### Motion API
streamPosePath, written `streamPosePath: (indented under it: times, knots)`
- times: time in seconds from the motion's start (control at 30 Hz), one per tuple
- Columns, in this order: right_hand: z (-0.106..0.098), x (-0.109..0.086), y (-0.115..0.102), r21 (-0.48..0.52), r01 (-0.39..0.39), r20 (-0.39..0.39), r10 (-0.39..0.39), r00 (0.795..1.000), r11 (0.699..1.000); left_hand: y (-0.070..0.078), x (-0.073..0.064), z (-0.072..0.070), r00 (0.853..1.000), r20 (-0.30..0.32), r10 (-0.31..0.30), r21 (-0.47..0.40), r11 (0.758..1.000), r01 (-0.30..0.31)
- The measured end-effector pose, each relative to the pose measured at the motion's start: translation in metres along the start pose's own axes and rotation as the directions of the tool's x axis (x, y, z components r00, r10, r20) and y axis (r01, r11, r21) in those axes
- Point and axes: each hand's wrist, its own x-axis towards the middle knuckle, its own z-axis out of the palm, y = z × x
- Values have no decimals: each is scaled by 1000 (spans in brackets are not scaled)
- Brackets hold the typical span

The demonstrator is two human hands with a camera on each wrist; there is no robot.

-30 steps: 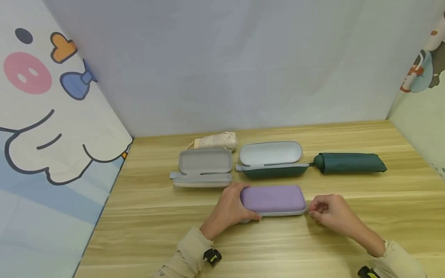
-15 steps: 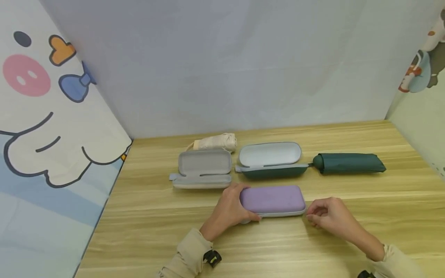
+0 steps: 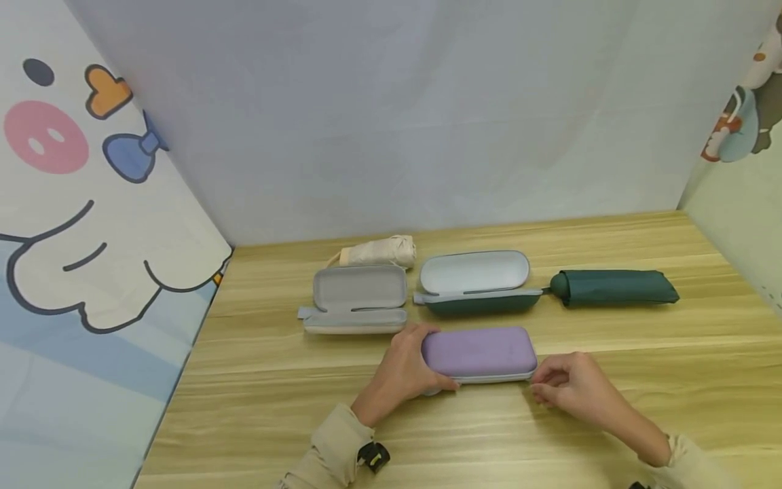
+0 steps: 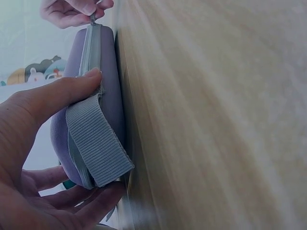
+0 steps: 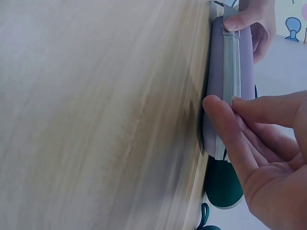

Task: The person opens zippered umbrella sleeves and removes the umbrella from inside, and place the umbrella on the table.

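A purple zip case (image 3: 479, 352) lies closed-lidded on the wooden table. My left hand (image 3: 400, 367) grips its left end, thumb on the front zip edge and fingers round the back. A ribbed grey strap (image 4: 98, 139) sticks out from that end under the thumb. At the front right corner, my right hand (image 3: 574, 384) pinches the small metal zipper pull (image 4: 92, 18) between thumb and forefinger. The light grey zipper tape (image 5: 230, 62) runs along the side between both hands. In the right wrist view, the fingertips hide the pull.
Behind stand two lid-up cases, a cream one (image 3: 356, 320) and a dark green one (image 3: 482, 303). A folded beige umbrella (image 3: 379, 251) lies behind the cream case. To the right rests a folded green umbrella (image 3: 618, 287). A grey backdrop (image 3: 427, 122) rises at the table's far edge.
My right hand has moved slightly left and toward me, from beside the case's right end to its front right corner. The left hand and the case have stayed put.
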Motion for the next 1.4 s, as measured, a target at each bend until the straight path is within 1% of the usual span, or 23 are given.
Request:
streamPosePath:
  times: [0.33, 0.57, 0.67, 0.8, 0.93, 1.13, 1.17, 1.4]
  knots:
    - [9, 2, -4, 0, 29, -22, -29, 999, 1000, 1, 2, -1, 1000, 13, -8, 5, 1000, 8]
    - [18, 1, -8, -18, 82, -36, -83, 996, 996, 1, 1, -1, 1000, 22, 3, 11, 1000, -3]
    - [21, 2, -10, -26, 74, -40, -75, 996, 997, 0, 1, 0, 1000, 19, 9, 9, 1000, -9]
    - [25, 3, -11, -58, 85, -57, -88, 994, 995, -1, 0, 0, 1000, 13, 16, 5, 1000, -16]
    - [30, 5, -13, -70, 109, -62, -114, 992, 992, -1, 0, 0, 1000, 9, 25, 8, 1000, -25]
    - [37, 6, -15, -86, 105, -62, -111, 992, 991, -2, 0, 2, 999, 8, 42, 17, 999, -42]
    - [38, 7, -15, -88, 98, -65, -104, 993, 991, -2, 0, 2, 999, 7, 46, 19, 999, -46]
    - [46, 11, -19, -75, 132, -94, -138, 986, 988, -2, -1, -1, 999, 15, 44, 9, 999, -44]
